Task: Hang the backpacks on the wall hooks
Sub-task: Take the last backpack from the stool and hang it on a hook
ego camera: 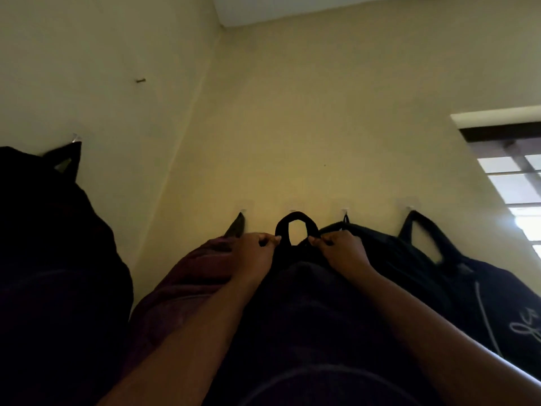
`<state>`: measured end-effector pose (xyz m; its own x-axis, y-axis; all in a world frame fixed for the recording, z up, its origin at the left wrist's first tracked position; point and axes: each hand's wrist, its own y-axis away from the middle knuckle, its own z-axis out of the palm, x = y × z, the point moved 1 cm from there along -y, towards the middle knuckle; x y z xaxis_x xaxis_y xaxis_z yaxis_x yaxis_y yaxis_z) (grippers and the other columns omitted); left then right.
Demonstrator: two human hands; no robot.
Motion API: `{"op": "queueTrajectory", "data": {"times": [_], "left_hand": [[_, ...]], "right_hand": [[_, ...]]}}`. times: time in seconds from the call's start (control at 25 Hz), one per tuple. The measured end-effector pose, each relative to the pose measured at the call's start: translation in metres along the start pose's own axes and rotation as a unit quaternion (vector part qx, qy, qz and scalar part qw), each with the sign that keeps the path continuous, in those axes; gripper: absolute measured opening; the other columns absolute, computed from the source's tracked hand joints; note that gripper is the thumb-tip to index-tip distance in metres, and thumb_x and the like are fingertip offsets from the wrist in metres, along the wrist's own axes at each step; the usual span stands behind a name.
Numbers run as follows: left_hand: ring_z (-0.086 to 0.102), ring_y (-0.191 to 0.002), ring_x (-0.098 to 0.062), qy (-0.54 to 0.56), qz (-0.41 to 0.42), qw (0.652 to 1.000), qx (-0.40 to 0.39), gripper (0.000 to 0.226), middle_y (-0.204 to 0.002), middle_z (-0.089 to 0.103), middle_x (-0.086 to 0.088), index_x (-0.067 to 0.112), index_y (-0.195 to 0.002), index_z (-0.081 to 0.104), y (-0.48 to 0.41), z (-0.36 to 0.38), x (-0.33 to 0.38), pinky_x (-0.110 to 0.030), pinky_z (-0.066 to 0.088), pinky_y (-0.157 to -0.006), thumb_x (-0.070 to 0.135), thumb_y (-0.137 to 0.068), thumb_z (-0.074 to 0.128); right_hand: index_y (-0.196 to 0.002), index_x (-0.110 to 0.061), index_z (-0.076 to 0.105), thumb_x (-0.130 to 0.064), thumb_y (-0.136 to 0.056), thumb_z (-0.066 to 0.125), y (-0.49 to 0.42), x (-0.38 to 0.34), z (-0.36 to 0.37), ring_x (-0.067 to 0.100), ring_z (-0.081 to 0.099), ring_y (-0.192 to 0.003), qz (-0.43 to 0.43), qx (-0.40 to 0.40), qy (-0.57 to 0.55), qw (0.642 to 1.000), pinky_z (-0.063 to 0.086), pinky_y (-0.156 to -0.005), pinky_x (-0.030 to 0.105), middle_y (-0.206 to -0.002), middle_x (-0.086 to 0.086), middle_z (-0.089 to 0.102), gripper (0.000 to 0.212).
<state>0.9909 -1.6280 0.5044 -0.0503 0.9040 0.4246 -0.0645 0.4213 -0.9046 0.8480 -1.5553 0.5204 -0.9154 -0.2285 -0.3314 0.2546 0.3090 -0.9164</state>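
Note:
A black backpack (304,312) is held up against the yellow wall in the centre. My left hand (257,253) grips the left base of its top loop (296,222) and my right hand (342,252) grips the right base. The loop's top sits at a small clear hook (293,211); whether it hangs on the hook I cannot tell. Left of it a maroon backpack (187,285) hangs from a hook (242,211). To the right hang a black backpack (377,247) on its hook (345,211) and a dark navy backpack (486,291) on its hook (410,208).
On the left wall another black backpack (49,259) hangs from a hook (76,138). A nail (141,80) sticks out higher on that wall. A window (515,183) with bright light is at the far right. The white ceiling (292,7) is overhead.

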Motion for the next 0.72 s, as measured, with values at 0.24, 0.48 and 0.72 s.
{"op": "queueTrajectory", "data": {"times": [0.24, 0.48, 0.72], "left_hand": [[0.066, -0.100, -0.025, -0.035, 0.040, 0.999, 0.006, 0.027, -0.109, 0.072, -0.012, 0.005, -0.097, 0.074, -0.060, 0.040, -0.026, -0.024, 0.047, -0.077, 0.025, -0.088, 0.060], [0.064, -0.104, -0.030, -0.019, 0.068, 0.997, 0.014, 0.027, -0.110, 0.072, -0.015, 0.005, -0.098, 0.074, -0.111, 0.062, -0.049, -0.033, 0.052, -0.084, 0.026, -0.087, 0.061], [0.061, -0.110, -0.034, -0.025, -0.002, 1.000, -0.019, 0.041, -0.116, 0.066, -0.021, -0.003, -0.108, 0.067, -0.148, 0.071, -0.058, -0.032, 0.048, -0.086, 0.030, -0.084, 0.064]], "right_hand": [[-0.088, -0.004, 0.073, -0.036, -0.091, 0.054, -0.060, 0.026, 0.021, 0.021, 0.056, -0.067, -0.011, 0.001, 0.038, 0.999, 0.037, -0.053, 0.025, -0.076, 0.014, 0.065, 0.037], [-0.082, -0.008, 0.072, -0.039, -0.090, 0.054, -0.107, 0.028, 0.037, 0.031, 0.062, -0.084, -0.013, 0.072, 0.077, 0.994, 0.043, -0.067, 0.029, -0.088, 0.015, 0.066, 0.037], [-0.104, -0.006, 0.065, -0.044, -0.085, 0.058, -0.143, 0.025, 0.041, 0.034, 0.057, -0.107, 0.008, 0.063, 0.151, 0.987, 0.045, -0.082, 0.034, -0.114, 0.017, 0.063, 0.044]]}}
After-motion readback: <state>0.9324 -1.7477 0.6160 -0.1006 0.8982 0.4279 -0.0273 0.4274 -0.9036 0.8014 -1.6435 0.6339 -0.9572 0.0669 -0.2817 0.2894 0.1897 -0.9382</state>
